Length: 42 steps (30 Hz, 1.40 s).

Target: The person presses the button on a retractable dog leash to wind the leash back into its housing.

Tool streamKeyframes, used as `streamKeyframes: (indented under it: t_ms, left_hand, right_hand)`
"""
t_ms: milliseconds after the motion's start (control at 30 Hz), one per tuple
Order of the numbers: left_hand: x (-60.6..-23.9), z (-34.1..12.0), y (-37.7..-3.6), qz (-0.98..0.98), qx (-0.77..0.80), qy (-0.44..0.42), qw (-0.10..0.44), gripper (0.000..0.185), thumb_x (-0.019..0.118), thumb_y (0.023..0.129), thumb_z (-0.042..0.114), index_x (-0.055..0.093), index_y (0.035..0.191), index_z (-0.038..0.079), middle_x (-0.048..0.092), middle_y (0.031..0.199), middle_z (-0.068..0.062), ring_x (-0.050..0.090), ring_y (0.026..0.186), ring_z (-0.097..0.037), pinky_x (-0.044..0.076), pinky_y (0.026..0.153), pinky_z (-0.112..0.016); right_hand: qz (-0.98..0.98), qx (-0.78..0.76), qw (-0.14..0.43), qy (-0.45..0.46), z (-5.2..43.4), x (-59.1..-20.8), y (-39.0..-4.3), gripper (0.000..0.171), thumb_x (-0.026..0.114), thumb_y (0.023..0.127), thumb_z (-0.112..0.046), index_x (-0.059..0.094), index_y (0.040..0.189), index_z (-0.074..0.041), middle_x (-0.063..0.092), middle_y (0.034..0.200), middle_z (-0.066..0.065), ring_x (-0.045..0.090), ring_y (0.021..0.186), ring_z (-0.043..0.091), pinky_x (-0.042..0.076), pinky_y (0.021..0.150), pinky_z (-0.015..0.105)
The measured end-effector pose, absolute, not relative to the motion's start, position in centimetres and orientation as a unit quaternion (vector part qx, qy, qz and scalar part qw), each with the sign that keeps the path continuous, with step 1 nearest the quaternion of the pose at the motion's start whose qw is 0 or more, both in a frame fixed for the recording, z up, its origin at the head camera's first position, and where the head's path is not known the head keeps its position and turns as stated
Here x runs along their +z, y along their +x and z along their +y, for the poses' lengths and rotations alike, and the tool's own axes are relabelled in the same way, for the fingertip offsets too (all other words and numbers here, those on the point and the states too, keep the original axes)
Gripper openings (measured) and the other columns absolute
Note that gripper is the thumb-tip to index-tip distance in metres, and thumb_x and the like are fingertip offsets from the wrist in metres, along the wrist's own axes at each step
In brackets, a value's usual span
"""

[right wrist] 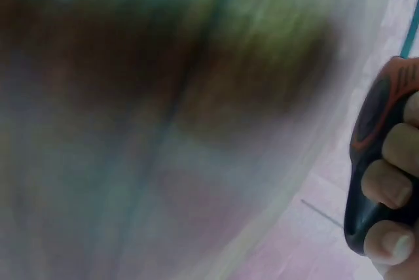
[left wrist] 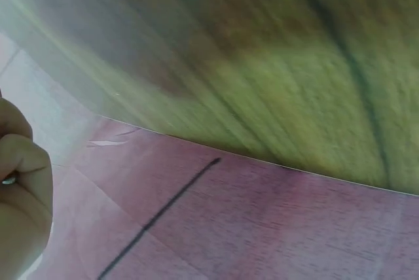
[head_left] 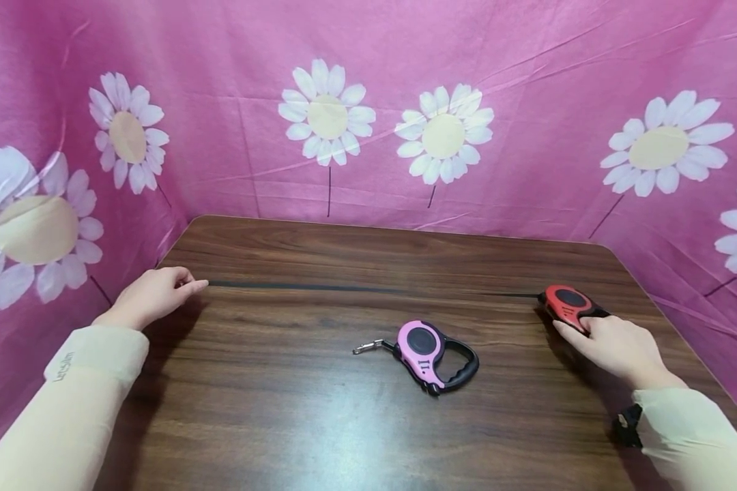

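At the table's left side, my left hand (head_left: 160, 294) pinches the end of a dark leash cord (head_left: 301, 286) between thumb and fingers; whatever clip it has is hidden. The cord runs across to a red and black retractable dog leash (head_left: 570, 307) on the right. My right hand (head_left: 617, 348) grips that leash by its handle, and the right wrist view shows several fingers (right wrist: 387, 182) wrapped around the black grip. Between the hands, nearer the front, lies a pink and black retractable dog leash (head_left: 419, 344) with a metal clip (head_left: 367, 347), touched by neither hand.
A brown wood-grain table (head_left: 270, 429) fills the lower view. Pink cloth with white daisies (head_left: 233, 136) hangs behind it and along both sides. A dark band (head_left: 629, 424) sits at my right wrist.
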State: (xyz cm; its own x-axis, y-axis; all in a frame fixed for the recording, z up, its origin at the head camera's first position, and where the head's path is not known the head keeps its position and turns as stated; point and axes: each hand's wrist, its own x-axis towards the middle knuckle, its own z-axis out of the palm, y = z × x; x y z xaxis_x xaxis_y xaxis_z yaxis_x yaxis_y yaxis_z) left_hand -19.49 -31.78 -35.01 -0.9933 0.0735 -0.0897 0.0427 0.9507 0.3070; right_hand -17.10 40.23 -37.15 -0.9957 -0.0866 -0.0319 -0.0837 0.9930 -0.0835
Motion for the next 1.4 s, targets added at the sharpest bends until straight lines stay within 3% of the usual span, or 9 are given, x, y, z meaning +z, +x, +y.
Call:
streamKeyframes:
  t_ms: [200, 633, 933, 1400]
  left_hand:
    - [-34.5, -31.2, -19.6, 0.988, 0.15, 0.022, 0.041, 0.046, 0.048, 0.099, 0.055, 0.065, 0.1, 0.012, 0.058, 0.075, 0.0, 0.055, 0.079, -0.023, 0.039, 0.057, -0.035]
    - [-34.5, -30.5, -19.4, 0.989, 0.146, 0.029, 0.005, 0.038, 0.051, 0.099, 0.053, 0.066, 0.1, 0.018, 0.062, 0.076, -0.001, 0.059, 0.08, -0.026, 0.043, 0.057, -0.042]
    - [-34.2, -29.6, -19.7, 0.988, 0.144, 0.053, -0.001, 0.034, 0.054, 0.097, 0.055, 0.067, 0.094, 0.023, 0.059, 0.067, 0.007, 0.056, 0.073, -0.016, 0.039, 0.058, -0.035]
    - [-34.2, -29.1, -19.5, 0.986, 0.156, 0.063, 0.013, 0.033, 0.055, 0.096, 0.055, 0.068, 0.095, 0.025, 0.067, 0.072, 0.009, 0.061, 0.075, -0.014, 0.042, 0.059, -0.037]
  right_hand:
    - [0.998, -0.038, -0.029, -0.045, 39.7, -36.6, -16.9, 0.052, 0.05, 0.096, -0.058, 0.045, 0.063, -0.018, 0.047, 0.058, 0.0, 0.045, 0.051, 0.018, 0.033, 0.044, 0.036]
    - [0.997, -0.05, -0.053, -0.032, 39.7, -36.2, -16.4, 0.052, 0.055, 0.093, -0.057, 0.043, 0.06, -0.018, 0.045, 0.057, -0.002, 0.042, 0.05, 0.018, 0.031, 0.044, 0.035]
    - [0.995, -0.042, -0.084, -0.046, 39.1, -36.2, -16.6, 0.052, 0.058, 0.091, -0.057, 0.041, 0.059, -0.019, 0.042, 0.055, -0.003, 0.04, 0.049, 0.016, 0.029, 0.043, 0.034]
    - [0.993, -0.039, -0.099, -0.06, 38.6, -36.2, -16.6, 0.053, 0.061, 0.09, -0.056, 0.04, 0.058, -0.02, 0.041, 0.054, -0.003, 0.039, 0.047, 0.016, 0.028, 0.042, 0.033]
